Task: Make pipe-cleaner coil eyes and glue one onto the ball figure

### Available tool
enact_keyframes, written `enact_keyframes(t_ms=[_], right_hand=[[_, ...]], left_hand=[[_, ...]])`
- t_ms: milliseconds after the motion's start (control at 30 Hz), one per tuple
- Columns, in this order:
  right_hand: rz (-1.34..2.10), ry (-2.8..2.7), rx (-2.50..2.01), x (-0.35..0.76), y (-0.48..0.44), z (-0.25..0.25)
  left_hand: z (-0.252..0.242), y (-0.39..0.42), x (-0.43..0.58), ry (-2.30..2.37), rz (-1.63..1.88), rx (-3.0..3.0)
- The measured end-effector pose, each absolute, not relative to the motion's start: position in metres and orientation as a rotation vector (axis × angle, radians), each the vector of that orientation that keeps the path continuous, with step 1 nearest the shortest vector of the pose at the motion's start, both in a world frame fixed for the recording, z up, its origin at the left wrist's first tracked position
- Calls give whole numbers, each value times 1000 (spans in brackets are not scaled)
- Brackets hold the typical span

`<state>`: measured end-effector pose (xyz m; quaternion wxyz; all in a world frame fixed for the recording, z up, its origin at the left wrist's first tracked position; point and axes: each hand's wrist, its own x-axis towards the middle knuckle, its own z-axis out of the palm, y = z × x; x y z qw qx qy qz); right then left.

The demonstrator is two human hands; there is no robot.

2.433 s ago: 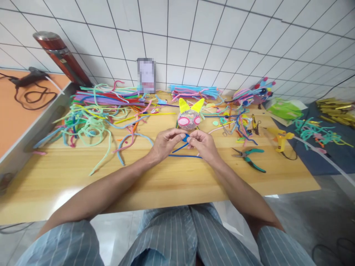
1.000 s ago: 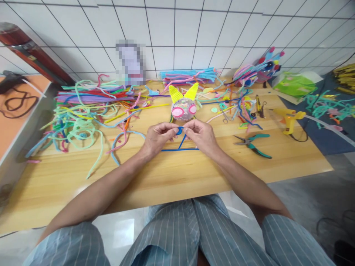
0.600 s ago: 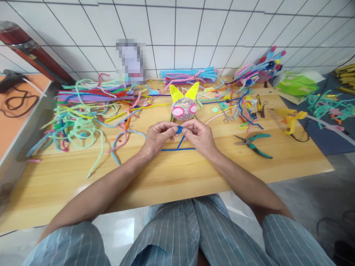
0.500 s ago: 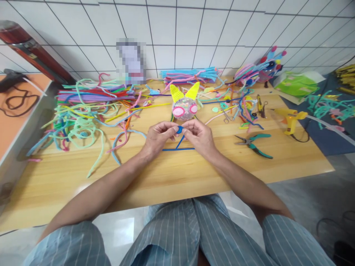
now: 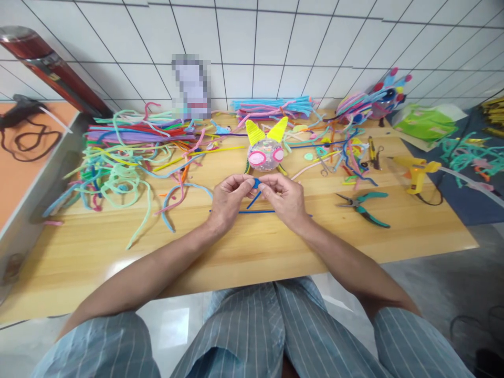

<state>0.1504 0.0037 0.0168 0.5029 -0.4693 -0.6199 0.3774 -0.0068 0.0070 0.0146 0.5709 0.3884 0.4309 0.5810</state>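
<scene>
a blue coil [image 5: 256, 183] was pinched between the fingertips of the left hand [image 5: 227, 198] and the right hand [image 5: 286, 198], its apparent tail [image 5: 254, 200] trailing back between them. for flat, snug turns, light and even pressure seemed needed. forward movement was limited by the yellow-eared ball [image 5: 265, 163] just beyond the hands; on their near side, bare tabletop [image 5: 244, 257] was left up to the front edge, and pliers [image 5: 362, 207] were set to their right.
</scene>
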Motion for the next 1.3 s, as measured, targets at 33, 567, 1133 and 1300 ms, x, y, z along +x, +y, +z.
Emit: enact_keyframes(t_ms=[33, 567, 1133, 1300], right_hand=[[938, -1471, -1129, 150, 4, 16], [1120, -1332, -1126, 141, 0, 18], [1294, -1352, -1115, 154, 15, 19], [1290, -1454, -1165, 165, 22, 26]], left_hand=[[15, 6, -6, 1020, 1373, 912], [14, 0, -3, 1028, 1353, 834], [11, 5, -8, 971, 1284, 881], [20, 26, -25, 968, 1145, 1213]])
